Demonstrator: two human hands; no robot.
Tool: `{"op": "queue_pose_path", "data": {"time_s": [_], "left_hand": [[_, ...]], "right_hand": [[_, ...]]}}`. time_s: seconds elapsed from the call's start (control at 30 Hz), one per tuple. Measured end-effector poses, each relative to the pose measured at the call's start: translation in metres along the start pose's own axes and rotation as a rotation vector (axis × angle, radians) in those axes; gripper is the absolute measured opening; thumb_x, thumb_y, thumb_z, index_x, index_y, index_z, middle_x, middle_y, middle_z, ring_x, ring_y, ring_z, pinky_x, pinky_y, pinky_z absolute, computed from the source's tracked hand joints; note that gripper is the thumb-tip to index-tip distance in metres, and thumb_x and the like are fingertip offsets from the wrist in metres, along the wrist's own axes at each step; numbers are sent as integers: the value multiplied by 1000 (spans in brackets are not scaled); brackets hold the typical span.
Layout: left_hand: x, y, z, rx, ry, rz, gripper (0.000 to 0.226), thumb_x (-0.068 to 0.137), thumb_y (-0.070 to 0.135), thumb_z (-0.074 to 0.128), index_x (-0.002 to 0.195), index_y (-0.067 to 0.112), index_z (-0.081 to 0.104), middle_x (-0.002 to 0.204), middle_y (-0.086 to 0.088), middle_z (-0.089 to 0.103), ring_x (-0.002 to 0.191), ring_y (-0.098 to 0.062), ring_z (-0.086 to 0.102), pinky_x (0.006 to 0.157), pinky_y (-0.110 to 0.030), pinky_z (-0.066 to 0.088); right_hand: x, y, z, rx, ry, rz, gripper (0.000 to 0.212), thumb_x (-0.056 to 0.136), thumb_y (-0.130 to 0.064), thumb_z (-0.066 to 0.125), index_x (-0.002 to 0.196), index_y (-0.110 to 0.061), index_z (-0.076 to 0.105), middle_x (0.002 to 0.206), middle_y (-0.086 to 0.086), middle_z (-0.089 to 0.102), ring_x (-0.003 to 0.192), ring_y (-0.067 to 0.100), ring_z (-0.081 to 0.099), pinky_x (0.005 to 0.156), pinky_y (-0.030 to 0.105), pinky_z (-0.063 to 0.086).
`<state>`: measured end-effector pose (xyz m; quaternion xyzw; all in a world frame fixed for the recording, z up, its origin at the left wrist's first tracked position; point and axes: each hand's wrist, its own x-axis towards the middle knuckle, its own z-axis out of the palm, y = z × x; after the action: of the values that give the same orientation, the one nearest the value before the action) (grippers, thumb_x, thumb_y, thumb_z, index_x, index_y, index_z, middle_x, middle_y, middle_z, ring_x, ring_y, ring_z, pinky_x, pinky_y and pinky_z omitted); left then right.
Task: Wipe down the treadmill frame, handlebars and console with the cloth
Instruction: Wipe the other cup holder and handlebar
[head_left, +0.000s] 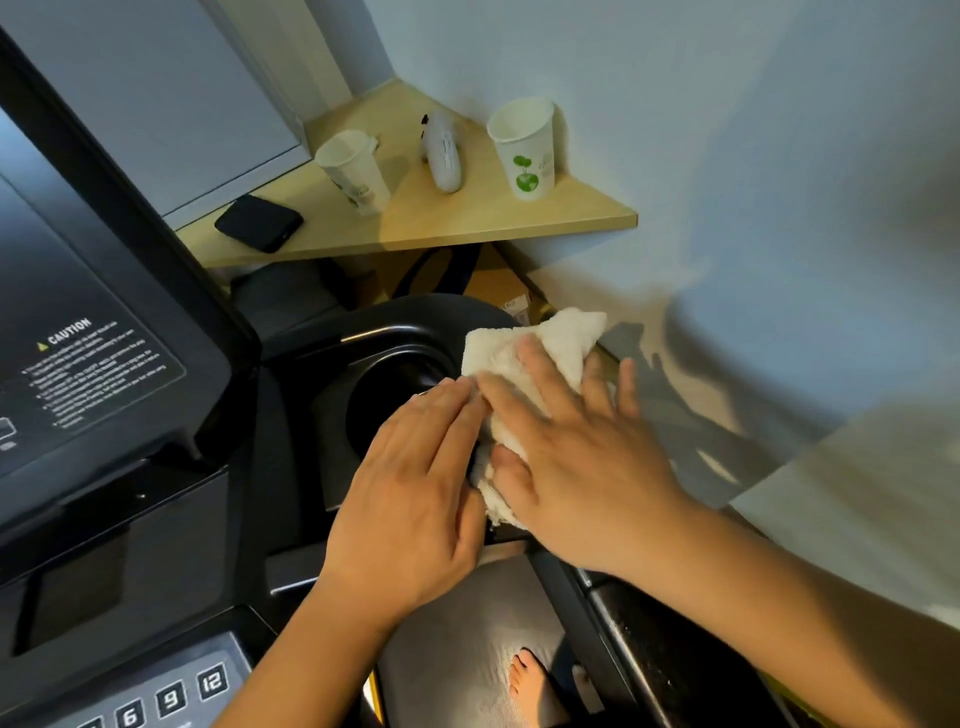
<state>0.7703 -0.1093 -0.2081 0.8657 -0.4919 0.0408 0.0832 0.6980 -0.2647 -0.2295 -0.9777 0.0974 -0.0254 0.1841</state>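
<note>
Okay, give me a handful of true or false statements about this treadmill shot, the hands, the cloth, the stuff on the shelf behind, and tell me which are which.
1. Both the left hand and the right hand rest on the white cloth with straight fingers. True.
2. The cloth lies on the number keys. False: it lies beside the cup holder, far from the keys.
3. Two paper cups stand on the wooden shelf. True.
4. The black flat object lies between the cups. False: the white device lies between them, and the black one is at the shelf's left end.
5. A bare foot stands on the belt. True.
</note>
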Motion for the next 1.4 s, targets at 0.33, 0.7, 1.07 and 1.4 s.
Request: {"op": "queue_pose_path", "data": {"time_s": [0.33, 0.7, 1.07, 1.4], "left_hand": [[-4, 0, 1, 11, 34, -112, 50, 95, 31, 42, 135, 7, 58, 143, -11, 53, 136, -21, 44, 119, -25, 22], [-4, 2, -2, 0, -3, -135, 57, 83, 24, 45, 136, 6, 57, 140, -12, 55, 133, -24, 48, 117, -30, 27], [0, -2, -1, -10, -20, -120, 57, 85, 26, 49, 136, 4, 56, 141, -14, 54, 136, -25, 45, 118, -31, 24], [1, 0, -1, -23, -51, -151, 57, 85, 30, 46, 137, 9, 56, 146, -10, 50, 140, -22, 40, 117, -37, 29]], "right_hand": [[2, -15, -1, -225, 111, -45, 64, 93, -45, 23, 147, -14, 37, 162, 12, 4, 147, 40, -6, 110, 72, 3], [47, 24, 3, 332, -30, -107, 53, 97, -36, 34, 149, -35, 26, 162, -12, 5, 149, 16, 0, 119, 44, 17], [-6, -4, -2, 57, -45, 5, 63, 92, -42, 7, 148, -17, 24, 160, 13, 13, 145, 38, 16, 110, 56, 31], [56, 40, 5, 847, -28, 202, 53, 98, -33, 39, 147, -48, 25, 157, -15, 25, 141, 10, 27, 103, 26, 26]]}}
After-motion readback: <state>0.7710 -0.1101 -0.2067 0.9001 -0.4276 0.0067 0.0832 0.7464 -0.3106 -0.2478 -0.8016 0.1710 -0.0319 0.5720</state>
